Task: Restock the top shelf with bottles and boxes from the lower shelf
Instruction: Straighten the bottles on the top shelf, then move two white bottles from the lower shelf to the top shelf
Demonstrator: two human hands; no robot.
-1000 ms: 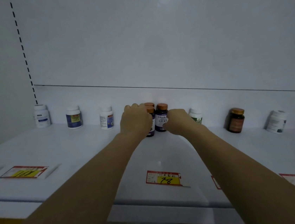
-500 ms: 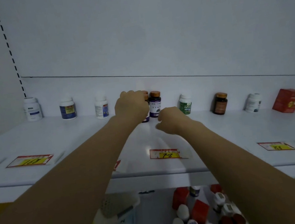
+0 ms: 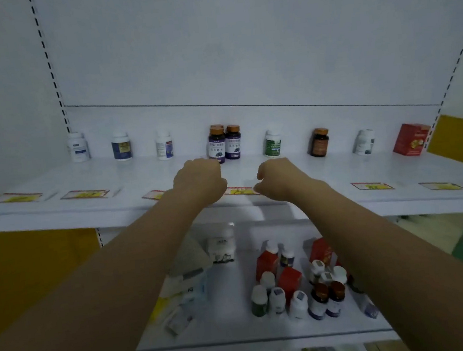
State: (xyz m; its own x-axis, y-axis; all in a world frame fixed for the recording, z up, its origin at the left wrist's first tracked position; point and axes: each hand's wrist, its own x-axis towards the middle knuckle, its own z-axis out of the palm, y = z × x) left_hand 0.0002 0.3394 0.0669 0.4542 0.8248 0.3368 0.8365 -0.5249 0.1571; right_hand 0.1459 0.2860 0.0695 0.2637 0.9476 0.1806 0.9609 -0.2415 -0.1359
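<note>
Rear brown-capped bottle point(image 3: 216, 126) mostly hidden

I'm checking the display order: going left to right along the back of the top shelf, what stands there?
plain white bottle, blue-label bottle, small white bottle, purple bottles, green-label bottle, brown bottle, far white bottle, red box
</note>
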